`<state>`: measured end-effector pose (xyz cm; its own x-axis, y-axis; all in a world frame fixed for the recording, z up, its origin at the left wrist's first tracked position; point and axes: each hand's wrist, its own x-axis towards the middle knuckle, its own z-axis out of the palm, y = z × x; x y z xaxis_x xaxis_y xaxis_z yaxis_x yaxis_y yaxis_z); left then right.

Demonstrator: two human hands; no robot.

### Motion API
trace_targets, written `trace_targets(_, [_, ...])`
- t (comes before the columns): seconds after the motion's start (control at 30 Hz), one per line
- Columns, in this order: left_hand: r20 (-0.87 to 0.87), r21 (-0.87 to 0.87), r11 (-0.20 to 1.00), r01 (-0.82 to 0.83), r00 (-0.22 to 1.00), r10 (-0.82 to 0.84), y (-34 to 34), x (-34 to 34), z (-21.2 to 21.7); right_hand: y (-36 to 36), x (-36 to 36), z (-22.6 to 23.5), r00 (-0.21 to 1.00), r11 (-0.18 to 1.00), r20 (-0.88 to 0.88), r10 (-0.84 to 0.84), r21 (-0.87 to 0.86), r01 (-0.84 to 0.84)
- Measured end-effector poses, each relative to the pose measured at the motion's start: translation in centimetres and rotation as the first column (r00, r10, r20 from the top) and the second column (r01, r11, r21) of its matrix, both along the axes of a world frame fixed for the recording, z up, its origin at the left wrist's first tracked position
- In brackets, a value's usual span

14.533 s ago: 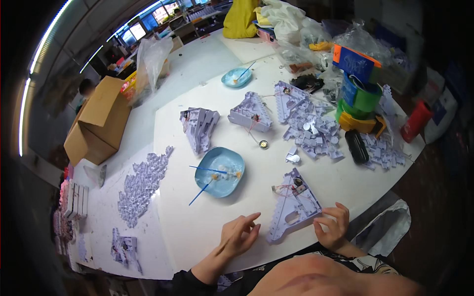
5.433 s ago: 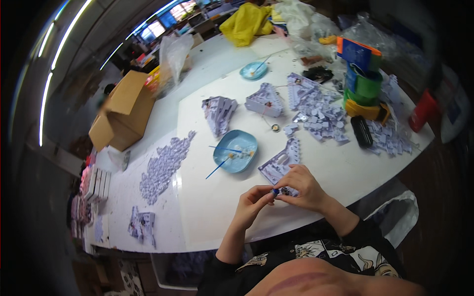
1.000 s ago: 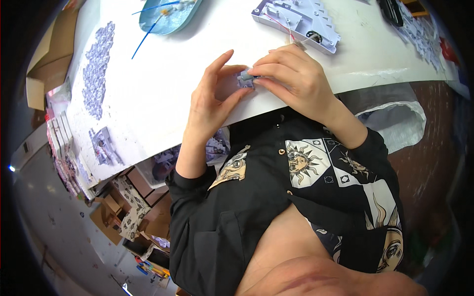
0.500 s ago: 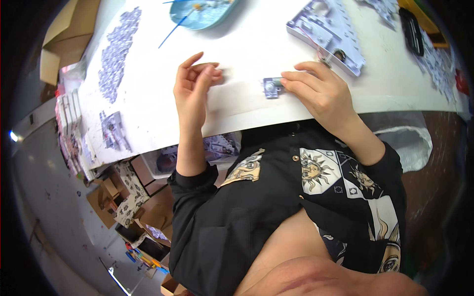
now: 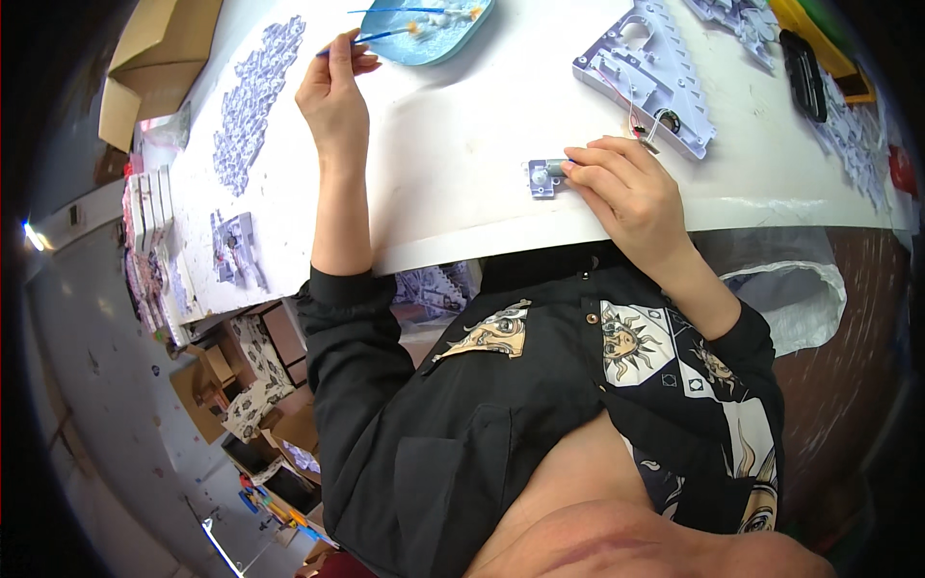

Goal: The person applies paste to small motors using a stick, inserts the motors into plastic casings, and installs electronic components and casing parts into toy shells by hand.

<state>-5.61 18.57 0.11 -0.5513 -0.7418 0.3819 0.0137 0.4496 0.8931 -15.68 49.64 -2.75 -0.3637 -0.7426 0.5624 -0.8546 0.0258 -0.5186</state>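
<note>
My left hand (image 5: 333,104) pinches the handle of a thin blue stick (image 5: 387,35), perhaps a brush, at the far left of the table. The stick's pale orange-smeared tip lies in a light blue dish (image 5: 441,52) holding a whitish substance. A second blue stick (image 5: 409,10) rests in the same dish. Near the front edge, my right hand (image 5: 631,193) grips a small lavender plastic gearbox (image 5: 542,180) with a cylindrical motor, partly hidden by my fingers. Just beyond that hand lies a wedge-shaped lavender housing (image 5: 602,85) with thin wires and a round part.
Small lavender parts (image 5: 252,111) form a long pile at the left, with a few assemblies (image 5: 234,250) nearer me. A black case (image 5: 802,75) and more plastic parts (image 5: 848,135) lie at the right. A cardboard box (image 5: 159,67) stands at the far left.
My left hand has moved away from me and left, and now holds a blue stick at the dish. My right hand keeps hold of the gearbox; the view has shifted slightly.
</note>
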Motion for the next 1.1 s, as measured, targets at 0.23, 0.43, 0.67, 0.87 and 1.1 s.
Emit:
trace_targets(0.23, [0.368, -0.305, 0.952, -0.001, 0.922, 0.119, -0.3, -2.1, 3.2, 0.1, 0.1, 0.1, 1.0, 1.0, 0.0, 0.01, -0.006, -0.01])
trace_targets(0.43, [0.572, -0.266, 0.964, 0.019, 0.808, 0.142, 0.1, -2.0, 4.1, 0.2, 0.5, 0.0, 1.0, 1.0, 0.009, 0.017, 0.001, -0.017])
trace_targets(0.67, [0.047, -0.293, 0.896, 0.334, 0.941, -0.335, 7.3, 1.9, 7.4, 0.5, 0.1, -0.5, 1.0, 1.0, 0.007, -0.014, -0.006, 0.014])
trace_targets(0.87, [0.253, -0.279, 0.818, 0.503, 0.86, -0.443, 13.1, 5.1, 5.1, 0.3, -0.3, -0.9, 0.998, 0.999, 0.06, 0.025, -0.023, -0.024])
trace_targets(1.1, [0.448, -0.347, 0.748, 0.565, 0.801, -0.397, 14.3, 5.2, 4.7, 0.5, 0.1, -0.7, 0.998, 1.0, 0.06, -0.003, -0.014, 0.004])
